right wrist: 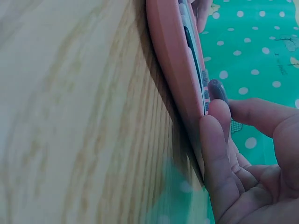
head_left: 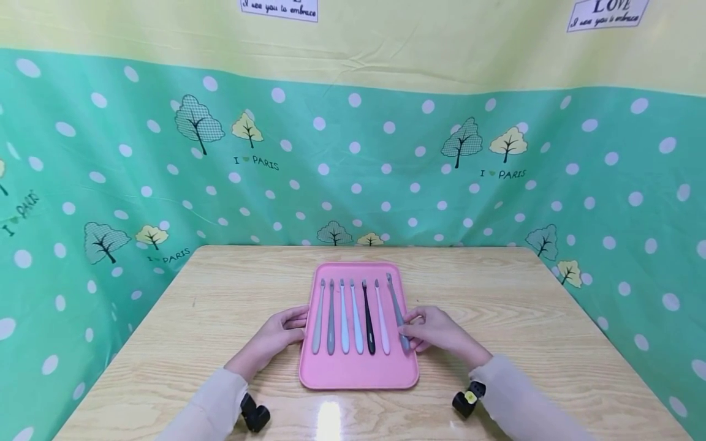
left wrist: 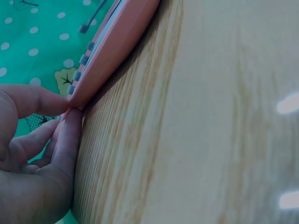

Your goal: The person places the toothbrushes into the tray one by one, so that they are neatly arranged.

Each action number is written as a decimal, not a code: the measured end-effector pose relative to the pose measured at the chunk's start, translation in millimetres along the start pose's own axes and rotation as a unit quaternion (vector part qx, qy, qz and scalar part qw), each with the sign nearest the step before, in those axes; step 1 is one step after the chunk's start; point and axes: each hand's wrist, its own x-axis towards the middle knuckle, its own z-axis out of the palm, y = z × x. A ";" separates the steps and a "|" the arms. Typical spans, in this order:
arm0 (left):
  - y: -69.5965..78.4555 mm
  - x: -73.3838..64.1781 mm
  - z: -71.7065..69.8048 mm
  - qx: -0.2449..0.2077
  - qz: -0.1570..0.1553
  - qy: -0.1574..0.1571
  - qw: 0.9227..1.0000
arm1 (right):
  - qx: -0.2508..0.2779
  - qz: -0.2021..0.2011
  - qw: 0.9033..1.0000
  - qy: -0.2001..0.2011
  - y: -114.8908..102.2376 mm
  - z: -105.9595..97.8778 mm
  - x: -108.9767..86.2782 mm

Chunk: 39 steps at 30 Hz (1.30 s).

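Observation:
A pink tray [head_left: 358,373] lies on the table, bearing a row of several toothbrushes, heads toward the far side. A black toothbrush [head_left: 368,318] and a pale pink one [head_left: 382,318] are at the row's right side. My right hand [head_left: 438,331] pinches the handle of the rightmost grey toothbrush [head_left: 396,303] between thumb and finger. In the left wrist view, that toothbrush's head [left wrist: 83,29] is raised above the others. At the tray's left edge, my left hand [head_left: 278,334] pinches the rim between thumb and fingers, also seen in the left wrist view.
The wood-grain table [head_left: 220,294] extends around the tray. A green dotted curtain [head_left: 298,202] hangs behind it and along both sides. Black wrist cameras sit at the left cuff [head_left: 255,413] and the right cuff [head_left: 469,398].

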 end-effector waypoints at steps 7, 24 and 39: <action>0.9 -0.7 -0.6 0.000 -0.002 -0.001 1.000 | -0.045 0.006 0.999 0.022 -2.4 4.2 3.2; -0.1 1.2 -1.1 0.001 0.002 -0.003 1.000 | -0.121 -0.013 0.992 0.038 -16.2 12.6 4.9; -0.9 0.8 0.8 0.001 0.002 0.002 1.000 | -0.144 -0.016 0.989 0.035 -15.0 15.4 6.9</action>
